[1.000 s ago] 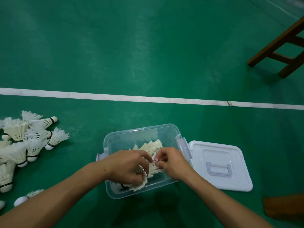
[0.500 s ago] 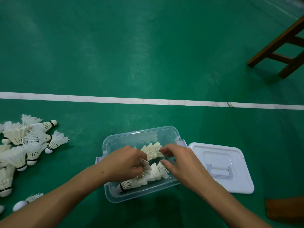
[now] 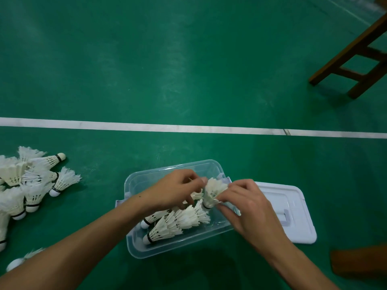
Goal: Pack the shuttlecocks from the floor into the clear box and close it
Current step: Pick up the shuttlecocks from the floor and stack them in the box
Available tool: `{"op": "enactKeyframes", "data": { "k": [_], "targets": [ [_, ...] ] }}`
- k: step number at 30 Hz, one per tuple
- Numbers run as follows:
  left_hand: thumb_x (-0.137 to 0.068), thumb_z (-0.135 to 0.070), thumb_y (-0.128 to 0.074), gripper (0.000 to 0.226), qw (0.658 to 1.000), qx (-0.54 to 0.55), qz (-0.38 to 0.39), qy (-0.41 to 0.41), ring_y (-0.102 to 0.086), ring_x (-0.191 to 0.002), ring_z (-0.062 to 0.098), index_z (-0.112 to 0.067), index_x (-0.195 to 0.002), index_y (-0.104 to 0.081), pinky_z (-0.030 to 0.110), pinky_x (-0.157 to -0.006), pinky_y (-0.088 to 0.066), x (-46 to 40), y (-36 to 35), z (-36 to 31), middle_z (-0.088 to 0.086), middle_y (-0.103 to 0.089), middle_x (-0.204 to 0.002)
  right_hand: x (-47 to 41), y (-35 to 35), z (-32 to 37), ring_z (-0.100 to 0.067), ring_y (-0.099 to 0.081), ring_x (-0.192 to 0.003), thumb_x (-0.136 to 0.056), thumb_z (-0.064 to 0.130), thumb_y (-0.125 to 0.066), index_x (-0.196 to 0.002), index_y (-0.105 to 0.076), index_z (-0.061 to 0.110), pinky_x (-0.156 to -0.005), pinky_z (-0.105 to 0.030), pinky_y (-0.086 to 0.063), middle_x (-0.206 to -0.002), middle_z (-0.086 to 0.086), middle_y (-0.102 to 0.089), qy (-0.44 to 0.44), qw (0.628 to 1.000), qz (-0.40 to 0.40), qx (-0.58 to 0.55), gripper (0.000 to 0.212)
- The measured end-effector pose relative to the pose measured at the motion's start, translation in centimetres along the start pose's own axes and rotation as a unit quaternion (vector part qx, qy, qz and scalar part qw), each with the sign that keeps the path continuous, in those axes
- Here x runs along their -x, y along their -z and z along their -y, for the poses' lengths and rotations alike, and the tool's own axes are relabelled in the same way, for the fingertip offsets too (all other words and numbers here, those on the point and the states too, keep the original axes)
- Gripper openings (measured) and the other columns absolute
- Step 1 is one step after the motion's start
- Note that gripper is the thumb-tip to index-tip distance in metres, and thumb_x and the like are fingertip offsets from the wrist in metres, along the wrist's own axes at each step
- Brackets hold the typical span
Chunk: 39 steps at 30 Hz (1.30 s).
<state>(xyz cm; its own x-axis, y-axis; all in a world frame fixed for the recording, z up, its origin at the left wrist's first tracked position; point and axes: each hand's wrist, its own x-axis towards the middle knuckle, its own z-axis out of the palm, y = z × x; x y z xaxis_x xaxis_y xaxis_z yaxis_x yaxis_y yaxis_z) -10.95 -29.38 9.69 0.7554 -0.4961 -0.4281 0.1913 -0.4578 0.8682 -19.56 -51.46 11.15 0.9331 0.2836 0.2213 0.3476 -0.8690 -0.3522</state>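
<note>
Over the clear box (image 3: 134, 185) both hands are busy: right hand (image 3: 245, 208) pinches a shuttlecock (image 3: 213, 190) by its base above the box's right end, left hand (image 3: 176, 191) has fingertips on its feathers. Several shuttlecocks (image 3: 178, 220) lie inside. Loose pile (image 3: 23, 185) sits left of the box, lid (image 3: 293, 216) just right.

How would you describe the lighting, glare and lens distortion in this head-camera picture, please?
Head view: soft overhead light leaves pale streaky glare on the green floor; the wide lens bows the white court line slightly; the corners darken; both hands throw a dim shadow below the clear box; the pile of shuttlecocks at the left edge looks a little overexposed, and the wooden stool is cut off.
</note>
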Motion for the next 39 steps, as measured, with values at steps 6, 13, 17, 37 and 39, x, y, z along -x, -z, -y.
{"op": "enactKeyframes", "data": {
  "k": [6,13,17,37,39],
  "targets": [
    [-0.085,-0.056,-0.078,0.046,0.975,-0.198,-0.082,-0.051,-0.069,-0.102,0.002,-0.029,-0.121,-0.070,0.032,-0.093,-0.060,-0.4,-3.9,4.0,-0.012,-0.075,-0.114,1.2,0.3,-1.3,-0.014,-0.055,-0.103,-0.088,0.034,-0.081,-0.100,-0.078,0.034,-0.078,-0.032,-0.054,-0.096,0.028,-0.072,-0.118,0.992,-0.052,-0.008,0.012],
    [-0.086,-0.066,-0.064,0.055,0.883,-0.458,-0.097,-0.035,-0.069,-0.101,0.020,-0.031,-0.128,-0.057,0.031,-0.071,-0.041,-2.5,-7.6,3.8,-0.004,-0.074,-0.113,1.1,0.2,-1.1,-0.013,-0.057,-0.101,-0.086,0.031,-0.083,-0.097,-0.077,0.038,-0.070,-0.031,-0.055,-0.094,0.026,-0.071,-0.159,0.985,-0.065,-0.004,0.014],
    [-0.091,-0.057,-0.068,0.050,0.864,-0.496,-0.072,-0.046,-0.069,-0.096,0.022,-0.031,-0.133,-0.057,0.033,-0.073,-0.044,-3.3,-7.6,4.4,-0.001,-0.074,-0.110,1.5,0.0,-1.2,-0.013,-0.059,-0.097,-0.089,0.032,-0.079,-0.096,-0.075,0.036,-0.072,-0.035,-0.055,-0.092,0.022,-0.070,-0.174,0.982,-0.065,-0.014,0.009],
    [-0.080,-0.052,-0.085,0.064,0.948,-0.294,-0.075,-0.096,-0.066,-0.115,0.011,-0.042,-0.135,-0.053,0.038,-0.096,-0.056,1.0,-2.1,5.7,-0.009,-0.072,-0.127,0.0,-3.7,2.7,-0.011,-0.066,-0.087,-0.099,0.041,-0.067,-0.104,-0.073,0.029,-0.076,-0.032,-0.056,-0.095,0.010,-0.074,-0.143,0.985,0.093,-0.003,0.015],
    [-0.080,-0.049,-0.086,0.063,0.953,-0.274,-0.073,-0.103,-0.065,-0.114,0.009,-0.040,-0.135,-0.055,0.035,-0.097,-0.055,0.9,-2.0,6.1,-0.010,-0.071,-0.126,-0.5,-4.2,2.9,-0.011,-0.068,-0.085,-0.099,0.037,-0.068,-0.103,-0.074,0.026,-0.077,-0.030,-0.057,-0.095,0.008,-0.076,-0.160,0.980,0.116,-0.026,0.014]
  ]
}}
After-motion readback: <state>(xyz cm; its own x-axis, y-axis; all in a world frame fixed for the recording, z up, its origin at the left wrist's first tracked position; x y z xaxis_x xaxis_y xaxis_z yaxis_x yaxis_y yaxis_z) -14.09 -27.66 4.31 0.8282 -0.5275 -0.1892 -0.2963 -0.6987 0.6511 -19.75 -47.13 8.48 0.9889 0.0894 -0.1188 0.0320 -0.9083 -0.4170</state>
